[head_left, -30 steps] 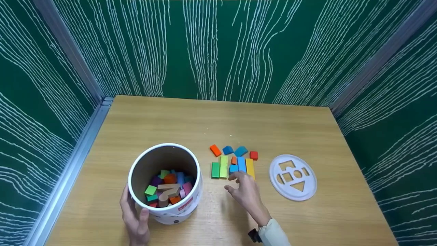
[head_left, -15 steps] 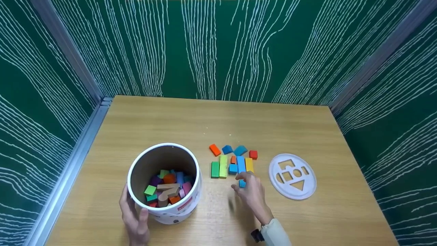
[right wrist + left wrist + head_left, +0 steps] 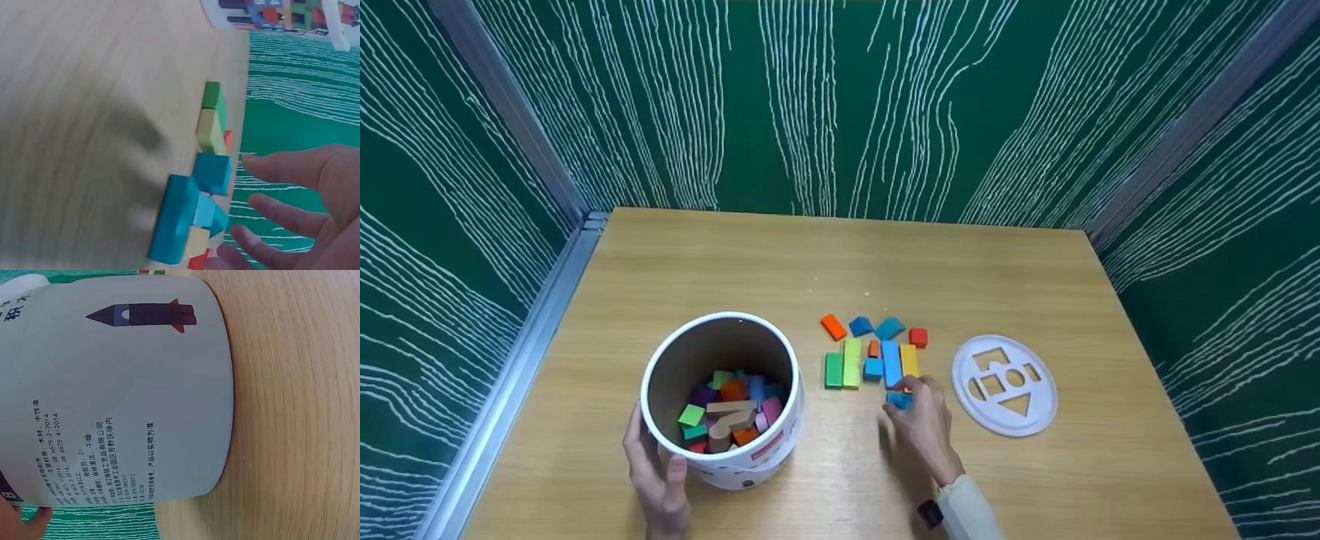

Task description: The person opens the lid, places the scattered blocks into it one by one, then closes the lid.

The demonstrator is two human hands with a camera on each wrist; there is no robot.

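A white round bucket (image 3: 720, 321), part full of coloured wooden blocks (image 3: 731, 409), stands left of centre. My left hand (image 3: 658, 480) holds its left side, fingers along the wall and thumb at the front near the rim. In the left wrist view the bucket's printed wall (image 3: 124, 382) fills much of the frame, with a bit of the hand (image 3: 25, 523) at the lower left corner. My right hand (image 3: 924, 424) is at a blue block (image 3: 898, 400) at the near end of the block group. In the right wrist view its fingers (image 3: 284, 216) are spread, with no block between them.
Several blocks lie grouped on the table: light green (image 3: 851, 364), green (image 3: 833, 371), blue (image 3: 891, 364), yellow (image 3: 910, 358), red (image 3: 918, 337), orange (image 3: 833, 327). A white lid (image 3: 1016, 421) with shaped holes lies to the right. Green patterned panels (image 3: 840, 112) surround the table.
My right hand has shifted right and slightly nearer, and the blue block beside it, hidden at first, now shows. The left hand and bucket have stayed put.
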